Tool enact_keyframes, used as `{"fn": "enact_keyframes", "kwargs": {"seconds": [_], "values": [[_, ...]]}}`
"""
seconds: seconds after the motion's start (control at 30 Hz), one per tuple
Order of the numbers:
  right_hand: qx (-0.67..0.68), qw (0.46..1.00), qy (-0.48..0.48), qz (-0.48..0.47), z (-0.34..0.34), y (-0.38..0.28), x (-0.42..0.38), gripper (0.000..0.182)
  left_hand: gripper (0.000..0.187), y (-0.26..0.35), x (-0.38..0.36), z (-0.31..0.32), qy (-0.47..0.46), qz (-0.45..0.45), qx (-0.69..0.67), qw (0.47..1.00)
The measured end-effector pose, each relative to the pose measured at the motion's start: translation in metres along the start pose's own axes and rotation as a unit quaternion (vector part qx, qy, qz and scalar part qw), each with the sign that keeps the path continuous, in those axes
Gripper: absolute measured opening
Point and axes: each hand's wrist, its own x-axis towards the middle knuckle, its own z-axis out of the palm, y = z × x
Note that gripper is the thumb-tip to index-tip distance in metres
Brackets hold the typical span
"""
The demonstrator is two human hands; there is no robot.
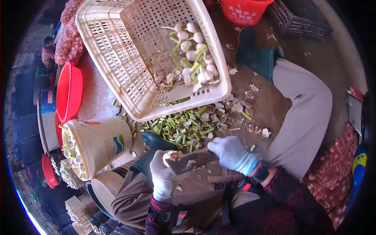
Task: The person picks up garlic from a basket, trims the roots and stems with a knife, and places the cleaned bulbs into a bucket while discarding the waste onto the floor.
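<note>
My left hand point(162, 178), in a white glove, is closed around a garlic bulb point(174, 157) whose brown root end shows. In my right hand point(232, 154), also gloved, is the handle end of a broad-bladed knife point(194, 161). The blade reaches left to the bulb, its edge close against it, and small scraps cling to its face. Ahead of both hands lies a pile of cut green garlic stems point(178, 127) mixed with pale skins. Beyond the pile, a white plastic crate point(147, 113) holds several garlic bulbs point(186, 46) with short stems.
Left of my boot point(154, 141) a white bucket point(111, 143) is full of garlic. Red basins point(69, 92) stand farther left, and a red bucket point(244, 13) is beyond the crate. Mesh sacks of garlic point(333, 168) lie at right. A person point(48, 53) is far left.
</note>
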Motion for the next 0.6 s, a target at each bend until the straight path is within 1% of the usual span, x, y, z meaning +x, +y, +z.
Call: {"fn": "enact_keyframes", "kwargs": {"seconds": [0.03,0.07,0.13,0.17,0.27,0.33,0.37,0.4,0.43,0.47,0.5,0.53,0.57,0.6], "values": [[-0.008,1.0,-0.023,0.006,0.003,0.001,0.001,0.013,0.046,-0.007,0.004,-0.003,-0.002,0.0,-0.026,1.0],[-0.013,1.0,-0.017,0.001,0.005,0.001,0.002,0.013,0.026,-0.005,0.0,0.002,0.002,0.013,-0.103,0.995],[-0.017,0.998,-0.057,0.018,0.006,0.001,0.003,0.012,0.022,-0.01,0.0,0.001,0.017,0.024,-0.062,0.998],[-0.039,0.995,-0.086,0.037,0.006,0.0,0.005,0.015,0.022,-0.012,-0.002,0.0,0.013,0.033,-0.061,0.997],[-0.024,0.997,-0.064,0.025,0.009,0.005,-0.002,0.016,0.022,-0.01,-0.005,0.008,0.013,0.05,-0.091,0.994],[-0.032,0.997,-0.062,0.034,0.018,0.022,-0.005,0.016,0.027,0.002,-0.01,0.012,0.038,-0.032,-0.101,0.994],[-0.102,0.984,-0.111,0.098,0.011,0.038,-0.005,0.017,0.035,0.014,-0.016,0.014,0.035,0.009,-0.038,0.999],[-0.161,0.959,-0.16,0.168,0.012,0.047,-0.008,0.018,0.041,0.026,-0.025,0.022,0.015,0.122,-0.089,0.988],[-0.094,0.968,-0.135,0.19,0.011,0.048,-0.004,0.02,0.046,0.043,-0.028,0.024,0.019,0.111,-0.133,0.985],[-0.104,0.969,-0.135,0.179,-0.001,0.041,0.003,0.02,0.052,0.052,-0.021,0.03,0.031,0.115,-0.194,0.974],[-0.035,0.976,-0.074,0.2,-0.012,0.028,0.004,0.022,0.057,0.048,-0.015,0.028,0.031,0.105,-0.189,0.976],[0.041,0.975,-0.012,0.22,-0.015,0.019,0.006,0.023,0.057,0.046,-0.008,0.029,0.036,0.111,-0.19,0.975],[0.08,0.96,-0.027,0.266,-0.008,0.022,0.002,0.025,0.059,0.042,-0.005,0.032,0.051,0.089,-0.232,0.967],[0.086,0.958,-0.031,0.272,0.002,0.02,-0.003,0.025,0.06,0.036,-0.001,0.034,0.063,0.061,-0.271,0.958]]}}
